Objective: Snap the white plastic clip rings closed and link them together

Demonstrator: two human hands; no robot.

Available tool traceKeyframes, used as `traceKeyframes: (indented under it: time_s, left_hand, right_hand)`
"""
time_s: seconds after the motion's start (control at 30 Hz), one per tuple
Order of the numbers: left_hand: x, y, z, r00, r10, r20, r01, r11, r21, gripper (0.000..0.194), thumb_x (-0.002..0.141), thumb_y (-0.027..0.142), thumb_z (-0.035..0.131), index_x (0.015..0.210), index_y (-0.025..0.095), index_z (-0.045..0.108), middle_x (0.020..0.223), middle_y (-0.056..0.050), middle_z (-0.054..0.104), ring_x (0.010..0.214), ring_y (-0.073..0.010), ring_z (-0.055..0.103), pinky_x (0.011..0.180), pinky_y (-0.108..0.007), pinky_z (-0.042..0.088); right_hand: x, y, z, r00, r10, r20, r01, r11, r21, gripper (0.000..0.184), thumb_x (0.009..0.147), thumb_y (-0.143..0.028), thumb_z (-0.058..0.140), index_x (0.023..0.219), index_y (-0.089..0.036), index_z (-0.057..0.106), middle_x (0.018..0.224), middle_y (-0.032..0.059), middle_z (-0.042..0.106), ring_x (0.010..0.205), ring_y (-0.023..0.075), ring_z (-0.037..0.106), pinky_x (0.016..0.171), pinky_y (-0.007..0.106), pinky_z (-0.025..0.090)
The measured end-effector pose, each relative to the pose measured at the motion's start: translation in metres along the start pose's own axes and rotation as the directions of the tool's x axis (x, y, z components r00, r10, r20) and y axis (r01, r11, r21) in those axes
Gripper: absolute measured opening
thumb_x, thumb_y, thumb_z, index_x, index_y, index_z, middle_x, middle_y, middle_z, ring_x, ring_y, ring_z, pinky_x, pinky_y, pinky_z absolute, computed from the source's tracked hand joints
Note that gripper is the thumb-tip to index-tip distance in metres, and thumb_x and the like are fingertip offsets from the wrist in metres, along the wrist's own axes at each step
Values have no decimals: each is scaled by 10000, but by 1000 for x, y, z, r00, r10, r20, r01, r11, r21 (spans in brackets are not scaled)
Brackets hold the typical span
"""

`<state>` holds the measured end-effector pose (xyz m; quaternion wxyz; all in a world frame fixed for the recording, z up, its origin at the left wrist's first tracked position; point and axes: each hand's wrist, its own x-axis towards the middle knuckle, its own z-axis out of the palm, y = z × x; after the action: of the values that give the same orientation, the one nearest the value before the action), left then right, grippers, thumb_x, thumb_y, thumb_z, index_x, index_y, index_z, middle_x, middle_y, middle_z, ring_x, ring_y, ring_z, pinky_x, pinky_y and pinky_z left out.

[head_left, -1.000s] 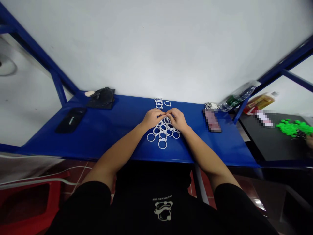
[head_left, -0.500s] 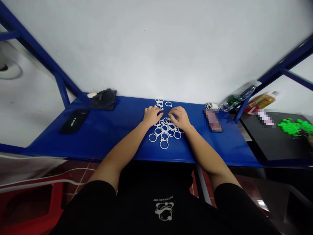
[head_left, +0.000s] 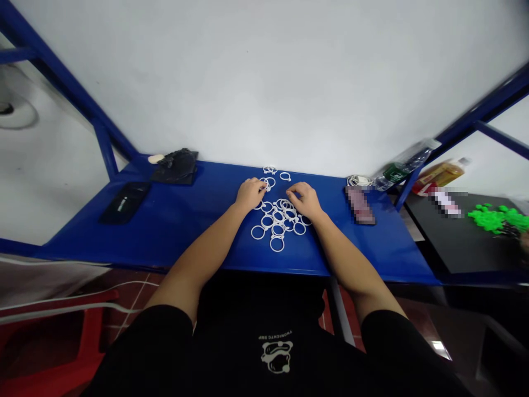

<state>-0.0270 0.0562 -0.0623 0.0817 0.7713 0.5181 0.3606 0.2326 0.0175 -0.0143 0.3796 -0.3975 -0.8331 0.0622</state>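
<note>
Many white rings, each with a small knob, lie on the blue table [head_left: 198,212]. Most form an overlapping pile [head_left: 278,216] in front of me, and a single ring [head_left: 285,176] lies apart behind it. My left hand [head_left: 249,194] is left of and beyond the pile, its thumb and fingers closed on a white ring [head_left: 270,182]. At the pile's right far side is my right hand [head_left: 306,199], fingers curled in toward the thumb. Whatever its fingertips hold, if anything, is hidden. A few more rings [head_left: 270,170] sit near the wall.
On the left are a dark phone-like object [head_left: 125,203] and a black crumpled bag [head_left: 177,166]. To the right lie a blurred-out phone [head_left: 360,205], a coiled white cable [head_left: 359,181] and a plastic bottle [head_left: 403,165]. Green pieces [head_left: 496,216] rest on a dark side surface.
My left hand has shifted left, away from the near pile, and the rings by its fingertips show more and have spread slightly toward me. My right hand has barely moved.
</note>
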Motion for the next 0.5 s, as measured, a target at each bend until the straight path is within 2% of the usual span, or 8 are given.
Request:
traceKeyframes:
  time_s: [0.13, 0.23, 0.33, 0.4, 0.5]
  left_hand:
    - [2, 4, -5, 996, -40, -77, 32, 995, -96, 78, 933, 168, 745, 927, 230, 793, 1123, -92, 768, 1062, -274, 731, 978, -445, 618]
    - [1, 15, -15, 987, -18, -162, -5, 990, -139, 78, 959, 171, 725, 972, 215, 788, 1198, -97, 773, 1127, -262, 744, 1040, -444, 618]
    - [-4, 34, -23, 969, 103, -223, -133, 983, -125, 121, 1029, 217, 666, 1028, 221, 787, 1287, -100, 765, 1209, -251, 737, 1092, -442, 602]
    - [-9, 48, -26, 954, 220, -205, -252, 957, -146, 158, 1063, 242, 634, 1023, 221, 785, 1273, -101, 774, 1209, -233, 745, 1075, -410, 611]
    - [-17, 61, -23, 924, 351, -150, -378, 895, -237, 110, 1037, 288, 705, 980, 219, 769, 1206, -92, 793, 1129, -217, 770, 1007, -384, 635]
  right_hand:
    - [-1, 1, 0, 1000, 14, 3, -14, 1000, -13, 296, 1081, -419, 552, 929, -259, 750, 931, 77, 792, 918, 269, 709, 903, 455, 570]
    - [-1, 0, 0, 1000, 15, -9, -15, 1000, -2, 310, 1094, -434, 537, 994, -256, 770, 959, 85, 799, 938, 275, 720, 913, 462, 578]
    - [-1, -4, -2, 999, 25, -42, -23, 999, 46, 371, 1125, -465, 483, 1160, -240, 776, 1052, 104, 813, 1015, 282, 739, 955, 468, 587]
    - [-2, -7, -2, 997, 55, -53, -50, 994, 100, 421, 1147, -484, 436, 1273, -239, 755, 1093, 106, 816, 1053, 273, 749, 983, 462, 592]
    - [-2, -9, -2, 996, 73, -44, -65, 985, 159, 453, 1165, -485, 397, 1381, -241, 712, 1108, 101, 816, 1042, 256, 759, 978, 447, 605]
